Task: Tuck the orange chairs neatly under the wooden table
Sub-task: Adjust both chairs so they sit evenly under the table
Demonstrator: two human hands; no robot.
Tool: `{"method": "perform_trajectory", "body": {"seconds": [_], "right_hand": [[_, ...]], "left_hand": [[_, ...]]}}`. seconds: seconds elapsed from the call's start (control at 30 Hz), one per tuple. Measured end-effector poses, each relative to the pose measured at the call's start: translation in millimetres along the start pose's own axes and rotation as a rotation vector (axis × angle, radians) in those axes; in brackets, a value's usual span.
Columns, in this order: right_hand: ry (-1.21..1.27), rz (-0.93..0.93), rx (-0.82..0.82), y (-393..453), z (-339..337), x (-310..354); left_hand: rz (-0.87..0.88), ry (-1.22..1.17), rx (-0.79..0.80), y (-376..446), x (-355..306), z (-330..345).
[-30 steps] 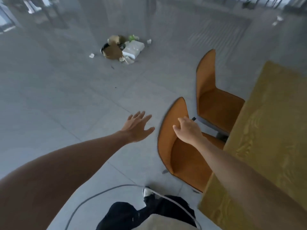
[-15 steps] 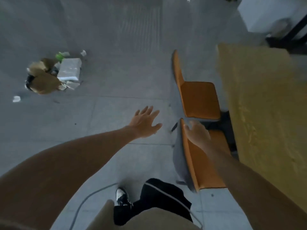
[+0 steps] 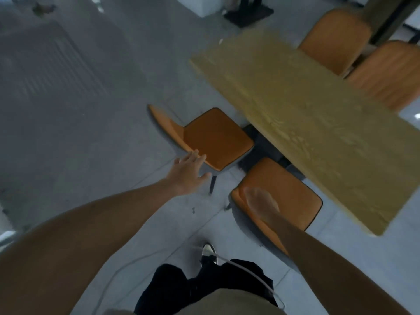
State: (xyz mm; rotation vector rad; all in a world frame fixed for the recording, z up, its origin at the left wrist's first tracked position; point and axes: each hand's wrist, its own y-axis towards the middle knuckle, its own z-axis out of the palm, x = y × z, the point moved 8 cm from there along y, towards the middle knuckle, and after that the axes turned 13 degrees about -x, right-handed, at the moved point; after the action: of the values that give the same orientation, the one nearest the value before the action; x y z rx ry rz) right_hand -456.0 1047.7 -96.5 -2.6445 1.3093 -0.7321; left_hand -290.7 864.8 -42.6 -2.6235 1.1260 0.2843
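Observation:
The wooden table (image 3: 318,133) runs from top centre to the right. On its near side stand two orange chairs. The far chair (image 3: 216,137) is turned at an angle, its seat outside the table edge. My left hand (image 3: 188,171) is open with fingers spread at that seat's near corner; whether it touches is unclear. The near chair (image 3: 293,192) has its seat front just under the table edge. My right hand (image 3: 261,201), blurred by motion, is closed over the top of its backrest.
Two more orange chairs (image 3: 336,39) (image 3: 391,73) stand on the table's far side. A dark stand (image 3: 247,10) and a white block (image 3: 211,3) lie beyond the table. My shoe (image 3: 209,250) and a white cable (image 3: 250,273) are below. Grey tiled floor spreads left.
The view has swung right, so the litter pile has left the frame and the far-side chairs appear. My left hand has moved to the far chair's seat; my right hand stays on the near chair's backrest.

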Motion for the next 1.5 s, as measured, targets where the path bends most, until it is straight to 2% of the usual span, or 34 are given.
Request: {"method": "perform_trajectory", "body": {"seconds": [0.1,0.17,0.23,0.3,0.37,0.47,0.53,0.6,0.73,0.87,1.0,1.2,1.5], "right_hand": [[0.038,0.118,0.067,-2.2,11.1,-11.0],[0.034,0.2,0.027,-2.2,10.3,-20.0],[0.013,0.3,0.026,-7.6,9.6,-20.3],[-0.024,0.326,0.016,-14.3,12.3,-14.6],[-0.06,0.359,0.042,-20.8,25.7,-12.9],[-0.108,0.46,-0.022,-32.5,30.5,-8.9],[-0.161,0.486,-0.088,-33.6,33.5,-4.9],[-0.225,0.404,-0.12,-30.4,35.7,5.3],[-0.29,0.307,0.037,-26.4,50.4,5.2],[-0.346,0.341,-0.037,-15.5,51.5,8.5],[-0.325,0.341,-0.11,-3.7,55.1,29.8],[-0.228,0.199,-0.164,27.4,73.3,96.9],[-0.294,0.026,-0.199,26.9,73.1,106.0]], "left_hand": [[0.067,0.027,0.059,41.5,9.8,-3.7],[0.12,0.123,0.086,68.4,14.7,-1.7],[0.136,0.184,0.173,97.3,22.7,6.7],[0.164,0.239,0.277,119.6,32.3,21.8],[0.225,0.256,0.392,136.0,43.3,35.9],[0.367,0.263,0.508,138.8,62.9,45.9],[0.492,0.293,0.491,147.0,73.1,46.1],[0.606,0.334,0.474,153.4,81.8,48.0],[0.774,0.381,0.415,160.1,84.6,57.0],[0.771,0.318,0.326,164.4,81.7,55.6],[0.849,0.324,0.314,164.8,78.4,53.3],[0.871,0.315,0.295,165.4,84.7,57.7],[0.883,0.311,0.242,164.5,88.5,59.3]]}}
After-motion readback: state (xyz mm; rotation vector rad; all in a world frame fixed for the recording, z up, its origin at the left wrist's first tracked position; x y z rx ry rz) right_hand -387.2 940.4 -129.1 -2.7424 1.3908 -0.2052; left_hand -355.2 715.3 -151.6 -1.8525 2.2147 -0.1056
